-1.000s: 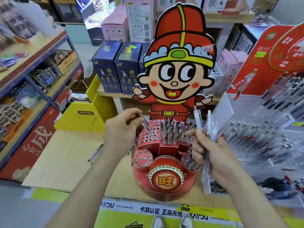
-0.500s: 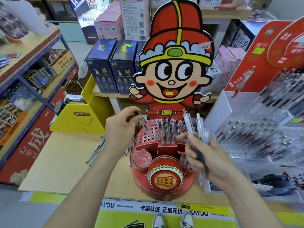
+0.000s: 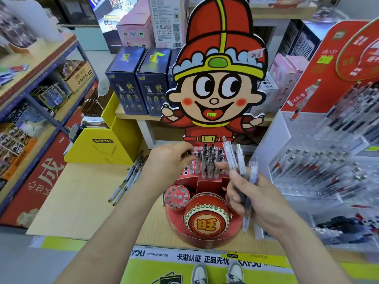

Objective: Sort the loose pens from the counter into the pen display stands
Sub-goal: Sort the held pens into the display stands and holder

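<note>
This is a shop selling stationery and toys. A red cartoon pen display stand (image 3: 215, 95) with a price sticker (image 3: 257, 54) on its hat shares a wooden counter (image 3: 78, 193) with a clear rack of pens (image 3: 320, 171) on its right. Sealed blue boxes (image 3: 127, 83) and pink boxes (image 3: 135, 31) are stacked behind, and blue metal shelving (image 3: 26, 95) of packaged goods runs along the left.
</note>
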`<state>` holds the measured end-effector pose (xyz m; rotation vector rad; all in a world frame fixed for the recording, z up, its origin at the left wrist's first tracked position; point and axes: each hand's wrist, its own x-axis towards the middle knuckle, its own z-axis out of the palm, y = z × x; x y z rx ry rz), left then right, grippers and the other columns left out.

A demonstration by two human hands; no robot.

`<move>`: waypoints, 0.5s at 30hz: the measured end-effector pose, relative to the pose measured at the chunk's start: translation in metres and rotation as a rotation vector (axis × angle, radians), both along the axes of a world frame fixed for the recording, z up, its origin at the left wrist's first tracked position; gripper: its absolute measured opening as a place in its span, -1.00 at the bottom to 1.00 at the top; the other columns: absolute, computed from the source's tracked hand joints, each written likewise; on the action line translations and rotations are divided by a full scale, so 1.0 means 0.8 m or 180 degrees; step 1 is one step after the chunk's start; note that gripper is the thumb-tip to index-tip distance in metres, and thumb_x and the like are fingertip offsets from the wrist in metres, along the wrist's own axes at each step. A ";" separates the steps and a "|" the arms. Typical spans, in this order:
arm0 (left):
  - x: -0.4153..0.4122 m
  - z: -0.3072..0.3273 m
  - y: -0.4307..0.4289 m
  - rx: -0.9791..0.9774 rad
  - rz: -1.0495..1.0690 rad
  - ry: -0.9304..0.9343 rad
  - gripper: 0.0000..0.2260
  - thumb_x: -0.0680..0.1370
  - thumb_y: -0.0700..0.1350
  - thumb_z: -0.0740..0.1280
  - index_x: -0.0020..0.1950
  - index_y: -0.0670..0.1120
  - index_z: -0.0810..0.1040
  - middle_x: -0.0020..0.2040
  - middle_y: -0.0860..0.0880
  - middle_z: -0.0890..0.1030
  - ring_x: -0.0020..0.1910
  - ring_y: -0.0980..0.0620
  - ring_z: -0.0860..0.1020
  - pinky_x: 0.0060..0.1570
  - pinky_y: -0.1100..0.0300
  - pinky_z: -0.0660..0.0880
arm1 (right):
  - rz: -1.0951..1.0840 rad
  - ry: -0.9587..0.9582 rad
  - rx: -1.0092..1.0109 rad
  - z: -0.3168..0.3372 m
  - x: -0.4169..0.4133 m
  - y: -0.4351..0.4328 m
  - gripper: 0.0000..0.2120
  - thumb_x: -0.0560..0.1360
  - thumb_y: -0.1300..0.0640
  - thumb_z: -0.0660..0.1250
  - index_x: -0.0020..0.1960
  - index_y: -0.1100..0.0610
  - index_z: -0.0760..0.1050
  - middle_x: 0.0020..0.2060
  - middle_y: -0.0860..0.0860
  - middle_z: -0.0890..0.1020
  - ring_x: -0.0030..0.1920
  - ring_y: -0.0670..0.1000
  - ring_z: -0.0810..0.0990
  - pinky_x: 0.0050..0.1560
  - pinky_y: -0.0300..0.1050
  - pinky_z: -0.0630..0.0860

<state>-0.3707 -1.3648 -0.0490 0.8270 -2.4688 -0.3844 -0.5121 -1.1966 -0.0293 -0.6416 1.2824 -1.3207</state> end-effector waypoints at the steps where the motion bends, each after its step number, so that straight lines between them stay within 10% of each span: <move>1: -0.001 0.000 0.000 0.0004 0.0030 -0.0005 -0.81 0.45 -0.01 0.47 -0.01 -0.08 0.64 -0.18 0.01 0.67 -0.21 0.02 0.61 -0.21 0.18 0.55 | -0.0016 0.0021 -0.0003 -0.001 0.001 -0.001 -0.68 0.50 -0.02 0.25 0.21 -0.04 0.59 -0.45 0.02 0.36 -0.52 -0.02 0.30 -0.51 -0.21 0.17; 15: -0.012 0.007 0.001 0.0884 0.0295 -0.0078 -0.78 0.46 -0.03 0.46 0.07 -0.06 0.62 -0.11 0.02 0.66 -0.12 0.08 0.59 -0.08 0.17 0.56 | -0.0056 -0.0723 -0.0036 -0.001 -0.001 0.003 -0.70 0.49 0.10 0.27 0.17 0.13 0.62 -0.28 0.14 0.60 -0.48 -0.01 0.48 -0.52 -0.25 0.36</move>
